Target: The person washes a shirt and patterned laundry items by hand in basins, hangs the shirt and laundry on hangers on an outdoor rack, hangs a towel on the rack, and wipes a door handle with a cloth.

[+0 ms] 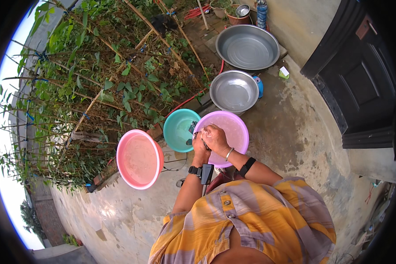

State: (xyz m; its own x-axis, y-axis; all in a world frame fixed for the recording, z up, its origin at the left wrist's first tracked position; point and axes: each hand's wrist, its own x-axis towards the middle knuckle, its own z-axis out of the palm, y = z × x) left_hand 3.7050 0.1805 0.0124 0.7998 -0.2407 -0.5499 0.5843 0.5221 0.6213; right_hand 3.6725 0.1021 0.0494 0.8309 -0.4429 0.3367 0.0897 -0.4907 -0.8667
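Observation:
Both my hands meet over the left side of a purple basin with cloudy liquid in it. My left hand is closed around something dark and small, which I cannot make out. Curled fingers close my right hand right against the left one; what it grips is hidden. To the left stands a teal basin, holding dark pieces by its right side, partly covered by the purple rim. A watch-like band is on my left wrist, and a bracelet and black strap are on my right.
A pink basin with cloudy water stands at left. Beyond the purple one are a metal basin and a larger metal tub. Plants on bamboo poles fill the far left; a dark door is at right.

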